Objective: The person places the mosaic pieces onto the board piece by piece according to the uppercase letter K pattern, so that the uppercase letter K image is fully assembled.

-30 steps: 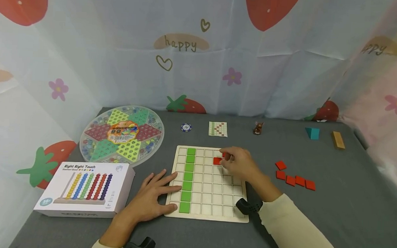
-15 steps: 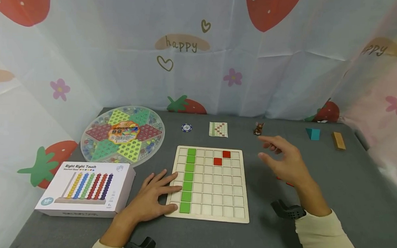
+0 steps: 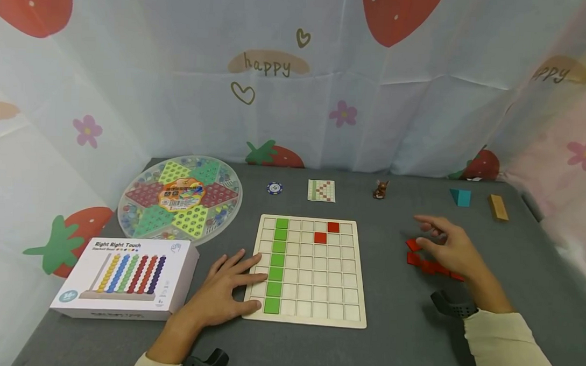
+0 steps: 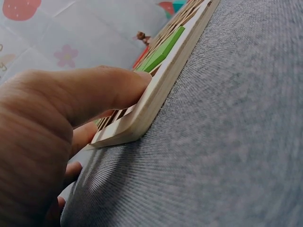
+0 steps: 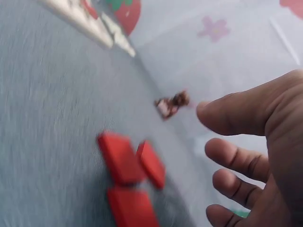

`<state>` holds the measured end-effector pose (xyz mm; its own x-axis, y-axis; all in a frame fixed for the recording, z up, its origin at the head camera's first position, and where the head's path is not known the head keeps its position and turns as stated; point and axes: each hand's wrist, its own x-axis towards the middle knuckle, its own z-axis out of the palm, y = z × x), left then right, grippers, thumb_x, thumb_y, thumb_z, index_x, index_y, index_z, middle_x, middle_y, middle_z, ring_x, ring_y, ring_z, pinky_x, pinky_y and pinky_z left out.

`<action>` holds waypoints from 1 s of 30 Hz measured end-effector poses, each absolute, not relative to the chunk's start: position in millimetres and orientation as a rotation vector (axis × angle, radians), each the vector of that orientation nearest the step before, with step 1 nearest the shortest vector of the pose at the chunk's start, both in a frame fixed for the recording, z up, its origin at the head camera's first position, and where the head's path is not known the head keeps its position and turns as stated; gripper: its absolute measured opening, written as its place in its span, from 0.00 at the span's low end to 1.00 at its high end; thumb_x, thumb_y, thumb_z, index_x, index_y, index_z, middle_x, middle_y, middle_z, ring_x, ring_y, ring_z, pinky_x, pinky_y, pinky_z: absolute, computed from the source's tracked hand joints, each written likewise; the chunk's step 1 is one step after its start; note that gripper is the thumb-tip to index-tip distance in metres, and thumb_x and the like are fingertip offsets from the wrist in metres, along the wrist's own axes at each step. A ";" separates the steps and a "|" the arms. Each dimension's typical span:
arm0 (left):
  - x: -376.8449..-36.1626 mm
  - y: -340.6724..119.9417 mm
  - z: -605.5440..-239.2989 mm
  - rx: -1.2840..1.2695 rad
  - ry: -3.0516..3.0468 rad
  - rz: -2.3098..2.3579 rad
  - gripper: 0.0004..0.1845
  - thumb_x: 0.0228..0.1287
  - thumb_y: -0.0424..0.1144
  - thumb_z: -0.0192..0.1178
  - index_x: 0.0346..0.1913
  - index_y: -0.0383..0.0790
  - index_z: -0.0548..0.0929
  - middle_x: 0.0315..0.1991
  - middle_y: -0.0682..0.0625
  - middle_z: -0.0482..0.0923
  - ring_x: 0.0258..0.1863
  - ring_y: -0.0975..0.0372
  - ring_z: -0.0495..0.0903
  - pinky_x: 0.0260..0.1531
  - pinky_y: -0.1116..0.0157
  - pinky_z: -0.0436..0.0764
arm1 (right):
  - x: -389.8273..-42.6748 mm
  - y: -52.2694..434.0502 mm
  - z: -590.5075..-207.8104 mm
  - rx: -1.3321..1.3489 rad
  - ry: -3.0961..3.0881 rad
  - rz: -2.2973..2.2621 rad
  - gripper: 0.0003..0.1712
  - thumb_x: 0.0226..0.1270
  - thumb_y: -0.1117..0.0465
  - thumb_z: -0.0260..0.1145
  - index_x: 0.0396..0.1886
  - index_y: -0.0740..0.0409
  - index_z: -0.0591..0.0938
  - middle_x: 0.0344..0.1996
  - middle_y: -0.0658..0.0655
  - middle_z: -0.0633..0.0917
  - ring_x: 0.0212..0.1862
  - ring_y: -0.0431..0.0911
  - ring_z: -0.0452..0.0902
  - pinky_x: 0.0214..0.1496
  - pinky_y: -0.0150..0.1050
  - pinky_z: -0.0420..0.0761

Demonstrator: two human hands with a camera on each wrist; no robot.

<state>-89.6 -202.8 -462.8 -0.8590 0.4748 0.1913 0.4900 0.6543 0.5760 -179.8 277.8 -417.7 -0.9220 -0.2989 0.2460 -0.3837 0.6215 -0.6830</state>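
The loose red tiles lie close together on the grey tablecloth, right of the board, partly hidden from me by the hand above. They look small, light and stiff, probably painted wood or plastic, not fragile, though the smooth faces might slip. I'd pinch one by opposite side edges, thumb against fingertip; the right wrist view shows edges thick enough for that. Neighbours sit so near that a careless pinch could nudge them.

The right hand hovers over them, thumb and fingers parted, holding nothing.

The wooden board looks rigid and light enough to slide if bumped, so its rim is the place to steady it. The left hand rests there, fingers spread over the left edge, gripping nothing. A column of green tiles and two placed red tiles, touching at most by their corners, sit in its squares.

Beyond the board lie a patterned card and a poker chip; a brown figurine stands farther right.
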 end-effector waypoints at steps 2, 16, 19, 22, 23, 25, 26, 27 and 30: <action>-89.6 -203.0 -463.0 -0.829 -2.830 -0.995 0.26 0.57 0.56 0.66 0.58 0.51 0.83 0.70 0.49 0.63 0.71 0.44 0.53 0.64 0.40 0.43 | -182.1 283.2 -421.3 0.565 -2.789 1.178 0.27 0.66 0.65 0.67 0.64 0.64 0.74 0.49 0.67 0.78 0.41 0.51 0.67 0.37 0.37 0.69; -90.0 -202.4 -460.6 -0.825 -2.853 -1.006 0.27 0.56 0.56 0.67 0.59 0.52 0.83 0.71 0.51 0.62 0.72 0.47 0.51 0.66 0.42 0.41 | -196.5 296.3 -427.9 0.663 -3.025 0.993 0.21 0.62 0.68 0.68 0.56 0.63 0.80 0.48 0.65 0.74 0.39 0.52 0.67 0.37 0.47 0.70; -90.0 -202.1 -460.6 -0.818 -2.860 -1.012 0.28 0.56 0.56 0.67 0.59 0.52 0.83 0.71 0.51 0.62 0.72 0.47 0.51 0.66 0.43 0.41 | -196.8 294.7 -427.9 0.636 -3.041 0.951 0.17 0.63 0.67 0.67 0.53 0.64 0.81 0.47 0.64 0.74 0.38 0.51 0.68 0.37 0.48 0.70; -89.9 -201.8 -460.5 -0.811 -2.866 -1.018 0.28 0.55 0.55 0.67 0.59 0.52 0.82 0.71 0.52 0.62 0.72 0.48 0.51 0.66 0.43 0.40 | -196.6 293.5 -428.7 0.620 -3.036 0.893 0.15 0.65 0.67 0.66 0.52 0.65 0.81 0.43 0.62 0.75 0.38 0.52 0.69 0.38 0.50 0.72; -89.9 -201.7 -460.5 -0.809 -2.867 -1.018 0.28 0.55 0.55 0.67 0.59 0.52 0.82 0.71 0.52 0.62 0.72 0.48 0.51 0.66 0.43 0.40 | -196.3 293.0 -428.9 0.613 -3.031 0.876 0.15 0.66 0.67 0.65 0.51 0.66 0.80 0.42 0.62 0.75 0.37 0.52 0.69 0.38 0.50 0.72; -89.8 -201.7 -460.4 -0.807 -2.868 -1.019 0.28 0.55 0.55 0.68 0.59 0.52 0.82 0.71 0.52 0.62 0.72 0.48 0.51 0.66 0.43 0.40 | -195.3 292.2 -429.1 0.573 -3.030 0.854 0.15 0.67 0.67 0.64 0.52 0.67 0.79 0.40 0.60 0.76 0.37 0.51 0.70 0.38 0.49 0.72; -89.7 -201.8 -460.4 -0.807 -2.869 -1.019 0.28 0.55 0.55 0.68 0.59 0.52 0.82 0.71 0.52 0.62 0.72 0.48 0.51 0.66 0.43 0.40 | -194.6 291.8 -429.0 0.548 -3.029 0.852 0.15 0.68 0.67 0.63 0.52 0.68 0.79 0.38 0.60 0.76 0.36 0.51 0.70 0.37 0.49 0.72; -89.7 -201.8 -460.3 -0.806 -2.870 -1.018 0.28 0.55 0.55 0.68 0.59 0.52 0.82 0.71 0.52 0.62 0.72 0.48 0.51 0.66 0.43 0.40 | -193.5 291.0 -428.4 0.519 -3.030 0.850 0.15 0.69 0.66 0.63 0.53 0.68 0.78 0.38 0.59 0.77 0.36 0.51 0.71 0.37 0.49 0.73; -89.5 -202.1 -460.1 -0.804 -2.875 -1.015 0.28 0.55 0.55 0.68 0.59 0.52 0.82 0.71 0.53 0.62 0.72 0.49 0.51 0.66 0.44 0.40 | -187.7 288.3 -424.9 0.423 -3.011 0.884 0.16 0.71 0.64 0.61 0.55 0.67 0.77 0.39 0.62 0.81 0.38 0.54 0.75 0.39 0.51 0.76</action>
<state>-89.5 -202.1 -460.1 -0.8700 0.4685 0.1536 0.4611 0.6629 0.5898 -187.7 288.3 -424.9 -0.9640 -0.2612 0.0507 -0.2472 0.8086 -0.5340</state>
